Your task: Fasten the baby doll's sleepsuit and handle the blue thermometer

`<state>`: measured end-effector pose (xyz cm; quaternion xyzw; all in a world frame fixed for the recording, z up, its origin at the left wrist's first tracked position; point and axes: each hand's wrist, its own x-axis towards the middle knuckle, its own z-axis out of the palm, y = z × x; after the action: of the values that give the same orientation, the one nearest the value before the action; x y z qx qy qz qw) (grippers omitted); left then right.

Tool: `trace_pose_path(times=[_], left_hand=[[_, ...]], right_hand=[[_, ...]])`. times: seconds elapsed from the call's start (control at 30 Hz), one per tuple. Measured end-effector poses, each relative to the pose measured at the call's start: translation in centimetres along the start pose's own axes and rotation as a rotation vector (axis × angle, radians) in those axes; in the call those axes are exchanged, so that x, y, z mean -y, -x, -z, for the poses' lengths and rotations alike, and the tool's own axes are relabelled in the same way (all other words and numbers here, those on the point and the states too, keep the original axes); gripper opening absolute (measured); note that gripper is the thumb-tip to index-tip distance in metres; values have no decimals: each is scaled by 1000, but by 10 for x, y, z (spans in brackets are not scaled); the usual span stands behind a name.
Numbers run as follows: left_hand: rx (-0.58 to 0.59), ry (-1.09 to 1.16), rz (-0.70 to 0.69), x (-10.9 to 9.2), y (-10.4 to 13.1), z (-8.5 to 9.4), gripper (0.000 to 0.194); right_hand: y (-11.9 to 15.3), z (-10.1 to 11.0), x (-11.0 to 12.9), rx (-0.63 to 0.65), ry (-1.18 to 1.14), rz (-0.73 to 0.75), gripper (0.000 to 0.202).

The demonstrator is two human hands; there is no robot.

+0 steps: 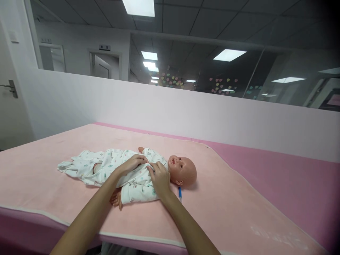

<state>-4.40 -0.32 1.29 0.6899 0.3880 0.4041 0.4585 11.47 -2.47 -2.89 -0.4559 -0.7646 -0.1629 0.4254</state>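
Note:
A baby doll (184, 171) lies on its back, its head to the right. It wears a white printed outfit (140, 189) with long sleeves, and its legs stretch to the left. My left hand (132, 163) rests on the chest, fingers curled at the front edge of the cloth. Close beside it, my right hand (160, 177) pinches the cloth near the collar. What exactly lies between the fingertips is too small to tell. Part of the doll's skin shows through a gap in the outfit near the legs.
A pink mat (225, 209) with a white edge covers the table. On it, a blue pen-like item (180, 193) lies below the doll's head. Behind the table stands a white wall (172, 109) with windows above. A door (12, 106) is at the far left.

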Motion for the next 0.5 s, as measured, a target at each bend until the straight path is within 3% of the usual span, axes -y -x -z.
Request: trace_pose_path(times=[0.1, 0.3, 0.5], left_hand=[[8, -28, 24, 0, 2, 12, 21], [192, -169, 64, -2, 20, 39, 31], [261, -164, 36, 1, 28, 47, 20]], right_hand=[[1, 0, 0, 13, 23, -11, 20], [2, 1, 2, 36, 39, -33, 20], [-9, 8, 6, 80, 27, 19, 20]])
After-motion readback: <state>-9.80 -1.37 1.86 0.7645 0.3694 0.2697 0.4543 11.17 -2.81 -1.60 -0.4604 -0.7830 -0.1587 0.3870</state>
